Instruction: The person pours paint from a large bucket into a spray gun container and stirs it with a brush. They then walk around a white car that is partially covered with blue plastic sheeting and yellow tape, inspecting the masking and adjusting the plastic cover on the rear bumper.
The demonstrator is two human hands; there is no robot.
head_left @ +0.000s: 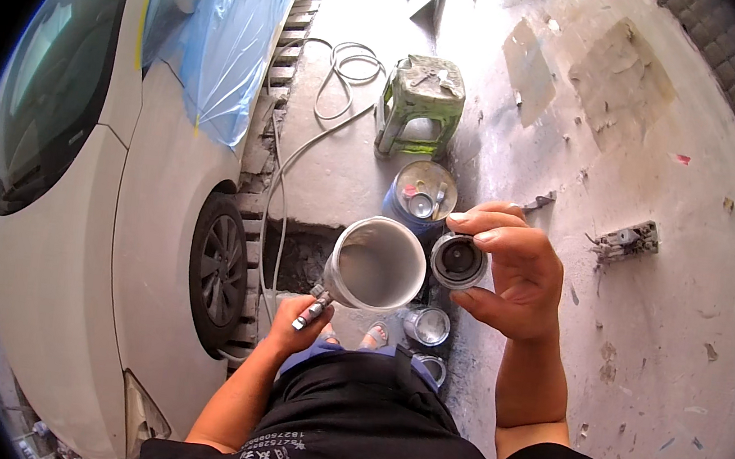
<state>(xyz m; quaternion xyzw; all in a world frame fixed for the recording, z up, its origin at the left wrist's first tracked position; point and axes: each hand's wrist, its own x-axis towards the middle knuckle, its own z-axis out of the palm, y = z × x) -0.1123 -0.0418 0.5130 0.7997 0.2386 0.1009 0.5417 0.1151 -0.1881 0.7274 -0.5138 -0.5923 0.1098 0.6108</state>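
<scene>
1. Closely beside the right rim of a pale cup (378, 260), a round dark cap (458, 260) stood in the right hand (518, 278); whether their edges touched could not be told from above.
2. The right fingers were narrowed on the cap, thumb below and fingertips above, with the palm to its right.
3. The cup lay to the left of those fingers, on the far side of the cap; the left hand (289, 326) was nearer the cup's lower-left wall.
4. The left fingers were curled around a metal fitting (313, 309), whose long axis slanted from beside the cup down and leftward; whether it was joined to the cup was unclear.
5. The cup's open mouth pointed up at the wearer, its long axis running mostly away from the head, with the base leaning slightly to the lower left.
6. The cap, squat and without a marked long axis, also turned its recessed face upward.
7. Beyond the cup stood a blue drum (441, 176) and a green stool (440, 106); a white car (156, 251) was on the left.
</scene>
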